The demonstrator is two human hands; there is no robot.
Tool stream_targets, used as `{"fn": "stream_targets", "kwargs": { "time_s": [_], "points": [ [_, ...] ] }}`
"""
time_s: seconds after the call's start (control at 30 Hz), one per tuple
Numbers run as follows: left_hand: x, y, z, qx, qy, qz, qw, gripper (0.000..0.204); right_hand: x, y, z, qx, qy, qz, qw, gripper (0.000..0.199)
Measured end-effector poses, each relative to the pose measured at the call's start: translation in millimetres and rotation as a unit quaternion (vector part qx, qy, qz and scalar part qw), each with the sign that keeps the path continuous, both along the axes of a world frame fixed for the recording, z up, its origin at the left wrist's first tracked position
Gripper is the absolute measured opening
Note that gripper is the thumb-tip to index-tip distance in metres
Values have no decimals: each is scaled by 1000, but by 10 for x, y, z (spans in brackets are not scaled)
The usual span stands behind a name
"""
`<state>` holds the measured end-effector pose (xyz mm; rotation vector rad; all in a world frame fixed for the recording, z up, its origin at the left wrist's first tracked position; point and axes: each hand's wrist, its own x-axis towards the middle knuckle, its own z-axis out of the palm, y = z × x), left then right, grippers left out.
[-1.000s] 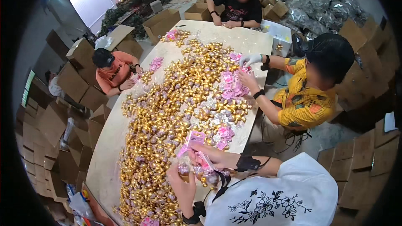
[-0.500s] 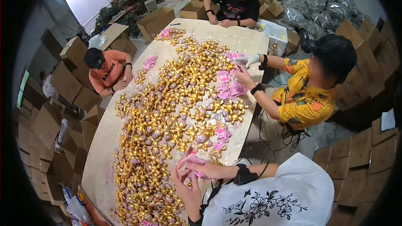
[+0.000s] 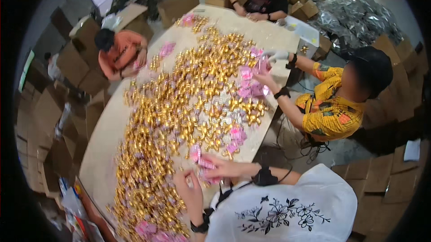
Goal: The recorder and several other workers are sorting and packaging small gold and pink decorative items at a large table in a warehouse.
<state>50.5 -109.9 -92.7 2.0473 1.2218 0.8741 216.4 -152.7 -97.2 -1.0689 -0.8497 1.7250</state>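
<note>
Several flat pink packets are gripped in my right hand, above the near right part of the table. My left hand is a little nearer and to the left, with its thumb and forefinger apart and nothing visible between them. Its other fingers are partly hidden. Beneath and beside both hands spreads a big heap of shiny gold figures, many with a pale lilac part. More pink packets lie on the heap's near end, and another pink bunch lies just beyond my right hand.
Around the pale table are people in yellow, black and orange tops. The person in yellow handles pink packets. Cardboard boxes stand at both sides. A white bin stands at the far right corner.
My left hand has drawn away from the packets in my right hand, to the left and nearer me. The view has shifted, bringing more of the heap's near end into sight.
</note>
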Motion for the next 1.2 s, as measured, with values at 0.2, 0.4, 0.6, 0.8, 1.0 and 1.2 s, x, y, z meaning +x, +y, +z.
{"fn": "stream_targets", "kwargs": {
  "time_s": [0.2,0.4,0.6,0.8,1.0,1.2],
  "points": [
    [253,-144,211,-90,-48,-93,990,17,36,-97,26,53,-65,-115,990,66],
    [294,-211,140,-111,-59,-125,984,27,-41,-147,41,16,-32,-189,981,62],
    [213,-144,61,-127,-75,-151,977,24,49,-168,216,39,-207,-119,970,61],
    [227,-126,137,-143,-45,-132,980,15,212,-183,-68,138,-389,-90,906,52],
    [133,-131,-9,-292,-164,-121,934,13,319,-105,148,-15,-197,11,980,38],
    [110,-96,-137,-461,-423,-25,780,16,327,-121,-154,53,-138,0,989,28]
  ]
}}
